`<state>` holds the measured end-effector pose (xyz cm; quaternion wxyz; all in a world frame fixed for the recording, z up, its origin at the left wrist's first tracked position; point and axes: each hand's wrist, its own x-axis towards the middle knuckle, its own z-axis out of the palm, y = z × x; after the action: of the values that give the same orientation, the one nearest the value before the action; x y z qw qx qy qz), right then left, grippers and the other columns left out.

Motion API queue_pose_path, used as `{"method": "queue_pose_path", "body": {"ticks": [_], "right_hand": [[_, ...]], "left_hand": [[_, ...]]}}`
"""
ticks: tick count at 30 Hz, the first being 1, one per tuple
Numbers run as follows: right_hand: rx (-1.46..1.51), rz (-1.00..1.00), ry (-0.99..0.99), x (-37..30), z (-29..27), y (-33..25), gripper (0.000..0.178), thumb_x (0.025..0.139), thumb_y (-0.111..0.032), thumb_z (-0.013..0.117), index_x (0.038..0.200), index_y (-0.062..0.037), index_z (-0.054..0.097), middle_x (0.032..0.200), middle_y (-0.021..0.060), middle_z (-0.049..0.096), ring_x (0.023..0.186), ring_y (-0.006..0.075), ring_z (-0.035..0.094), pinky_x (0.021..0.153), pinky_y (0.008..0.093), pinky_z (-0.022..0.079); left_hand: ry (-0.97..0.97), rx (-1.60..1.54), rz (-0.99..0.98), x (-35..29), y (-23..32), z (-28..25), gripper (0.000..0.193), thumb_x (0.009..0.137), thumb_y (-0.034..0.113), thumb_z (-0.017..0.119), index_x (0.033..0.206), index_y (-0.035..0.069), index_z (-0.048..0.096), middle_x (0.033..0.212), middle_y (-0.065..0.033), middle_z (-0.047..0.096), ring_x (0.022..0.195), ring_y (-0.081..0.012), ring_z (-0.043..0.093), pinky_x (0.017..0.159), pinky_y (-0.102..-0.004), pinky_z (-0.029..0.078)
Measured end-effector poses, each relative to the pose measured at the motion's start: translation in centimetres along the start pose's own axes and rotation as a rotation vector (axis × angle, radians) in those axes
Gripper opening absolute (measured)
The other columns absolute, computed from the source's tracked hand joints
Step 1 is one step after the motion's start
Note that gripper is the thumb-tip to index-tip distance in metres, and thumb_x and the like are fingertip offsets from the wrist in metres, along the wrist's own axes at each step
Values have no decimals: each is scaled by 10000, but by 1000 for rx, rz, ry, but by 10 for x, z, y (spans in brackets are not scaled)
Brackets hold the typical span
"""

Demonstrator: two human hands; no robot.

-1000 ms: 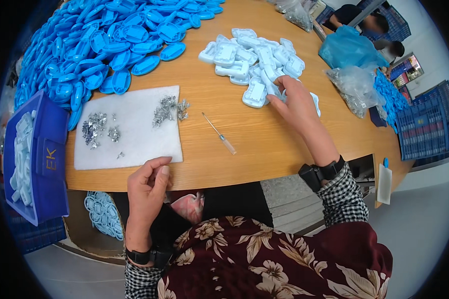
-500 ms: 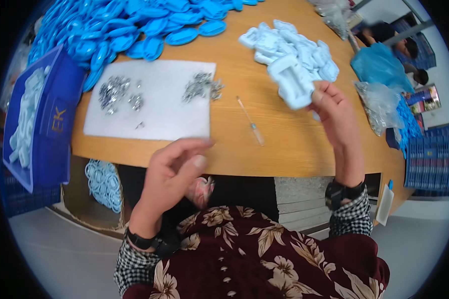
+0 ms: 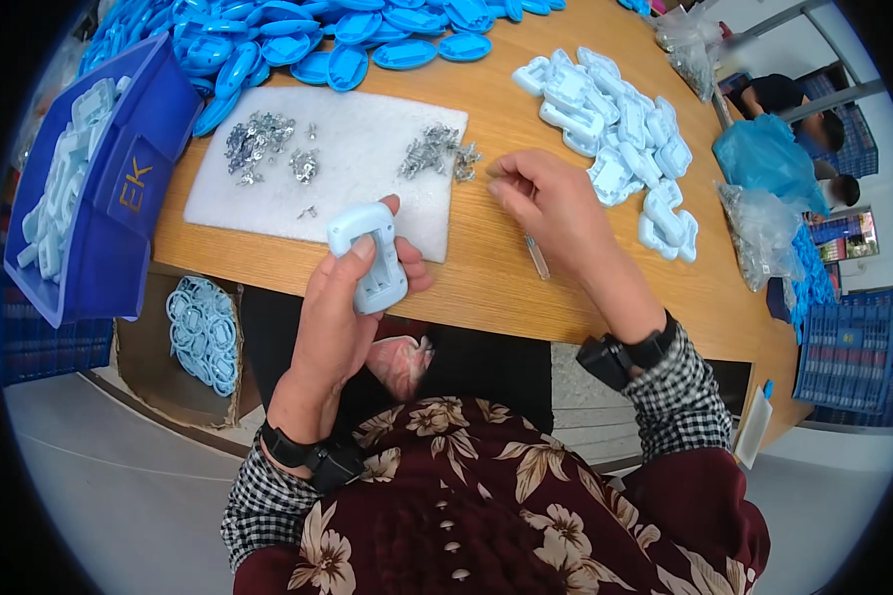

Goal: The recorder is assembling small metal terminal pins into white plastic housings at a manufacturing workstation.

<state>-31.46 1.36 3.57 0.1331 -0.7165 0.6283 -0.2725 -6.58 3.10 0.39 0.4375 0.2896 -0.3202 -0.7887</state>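
Hiding part of the near edge of the white foam mat (image 3: 357, 119), toward its right corner, a pale blue plastic casing (image 3: 379, 270) is held in the left hand (image 3: 329, 302). The casing is clamped by the left fingers, the thumb being laid over its open recess, which is turned upward. Its long axis is pointed toward the mat, with the far end slanted slightly left.

The right hand (image 3: 558, 210) is poised just right of the mat. Its thumb and forefinger are brought close together; whether they meet, or whether anything is pinched there, cannot be told. A heap of small metal pieces (image 3: 429, 151) is spread across the mat's right edge, just left of the right fingertips and beyond the casing, so the right hand is the nearer one.

Right of the mat, a clear tool handle (image 3: 538, 260) is partly covered by the right hand. Farther right, a pile of pale blue casings (image 3: 630, 121) is set on the wooden tabletop (image 3: 496, 114). Bright blue oval shells (image 3: 347, 65) are heaped beyond the mat, and a blue bin (image 3: 109, 238) is placed left of it.
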Motion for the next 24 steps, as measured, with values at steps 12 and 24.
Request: {"method": "queue_pose_path", "body": {"ticks": [12, 24], "right_hand": [[-35, 111, -105, 12, 10, 6, 112, 830, -90, 708, 894, -13, 659, 780, 82, 635, 692, 228, 610, 653, 331, 484], [13, -437, -154, -8, -14, -43, 136, 803, -86, 713, 918, -79, 641, 806, 80, 640, 774, 286, 626, 697, 408, 480]], "left_hand": [[-9, -41, -82, 1, 4, -7, 536, 996, 224, 573, 1457, -7, 427, 1033, -68, 647, 964, -165, 648, 908, -388, 569], [-78, 143, -152, 26, 11, 13, 566, 913, 84, 686, 1423, -17, 461, 997, -66, 648, 876, -153, 645, 783, -299, 541]]}}
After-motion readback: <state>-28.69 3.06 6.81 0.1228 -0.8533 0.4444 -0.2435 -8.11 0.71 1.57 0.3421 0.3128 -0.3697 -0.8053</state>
